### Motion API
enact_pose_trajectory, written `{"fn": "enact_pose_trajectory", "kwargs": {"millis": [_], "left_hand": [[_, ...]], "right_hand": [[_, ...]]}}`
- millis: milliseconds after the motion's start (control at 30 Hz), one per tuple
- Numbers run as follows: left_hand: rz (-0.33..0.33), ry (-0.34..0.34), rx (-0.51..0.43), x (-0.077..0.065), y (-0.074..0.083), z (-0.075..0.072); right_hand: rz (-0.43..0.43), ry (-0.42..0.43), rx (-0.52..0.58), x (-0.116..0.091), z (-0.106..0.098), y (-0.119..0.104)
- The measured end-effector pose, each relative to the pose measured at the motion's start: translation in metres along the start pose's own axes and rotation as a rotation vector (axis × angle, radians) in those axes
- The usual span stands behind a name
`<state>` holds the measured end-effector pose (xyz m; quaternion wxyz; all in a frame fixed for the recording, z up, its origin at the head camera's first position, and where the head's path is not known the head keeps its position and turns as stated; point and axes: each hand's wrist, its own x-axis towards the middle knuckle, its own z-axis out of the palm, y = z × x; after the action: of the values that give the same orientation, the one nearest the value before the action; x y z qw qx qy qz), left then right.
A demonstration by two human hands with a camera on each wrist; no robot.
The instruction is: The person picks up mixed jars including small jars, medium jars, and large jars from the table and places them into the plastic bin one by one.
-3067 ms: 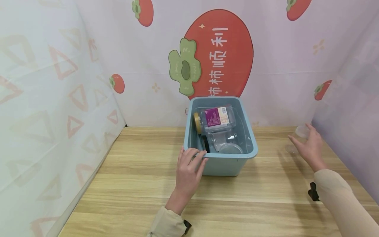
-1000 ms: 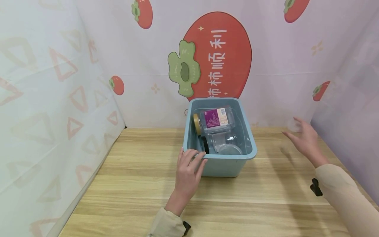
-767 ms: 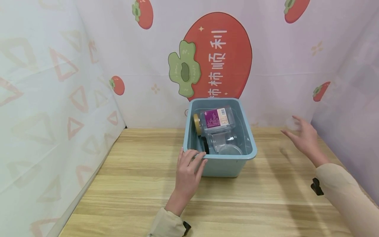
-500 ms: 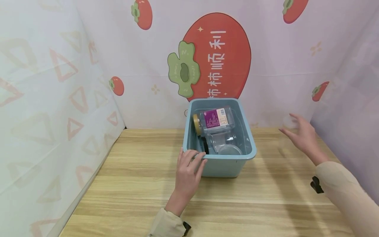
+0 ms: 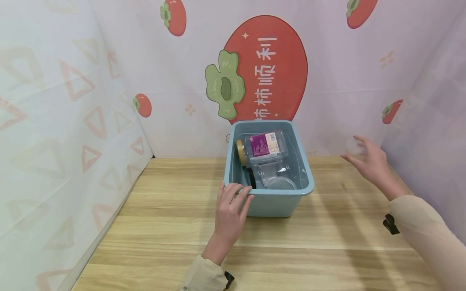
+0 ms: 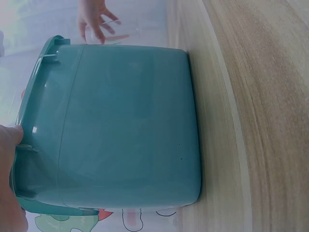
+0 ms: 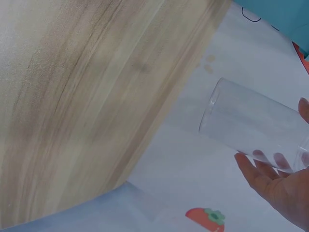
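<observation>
My left hand point(image 5: 230, 214) holds the near left rim of a blue plastic bin point(image 5: 276, 205), fingers hooked over the edge. Inside the bin lie a clear jar with a gold lid and purple label point(image 5: 265, 145), a clear jar with a black lid point(image 5: 251, 178), and a round clear container point(image 5: 282, 184). To the right of the bin, my right hand point(image 5: 373, 161) grips a clear cylindrical jar point(image 7: 256, 125), its fingers and thumb curved round it. The jar is up off the table; in the head view its see-through body is hard to make out.
The bin stands on a wood-grain table point(image 5: 164, 226) near its back edge. A printed cloth backdrop point(image 5: 185, 72) rises behind, with cloth sides at left and right.
My right hand has raised the clear jar from the table at the right and drifted slightly left and up with it. The left hand has stayed on the bin's rim.
</observation>
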<state>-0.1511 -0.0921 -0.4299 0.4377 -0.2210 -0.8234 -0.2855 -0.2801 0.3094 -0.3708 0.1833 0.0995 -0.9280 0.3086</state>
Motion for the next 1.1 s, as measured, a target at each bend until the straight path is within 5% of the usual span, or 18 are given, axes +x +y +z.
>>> {"fn": "enact_pose_trajectory", "kwargs": {"millis": [1100], "left_hand": [[0.006, 0.000, -0.008, 0.001, 0.001, -0.002]], "right_hand": [[-0.069, -0.092, -0.023, 0.013, -0.012, -0.039]]}}
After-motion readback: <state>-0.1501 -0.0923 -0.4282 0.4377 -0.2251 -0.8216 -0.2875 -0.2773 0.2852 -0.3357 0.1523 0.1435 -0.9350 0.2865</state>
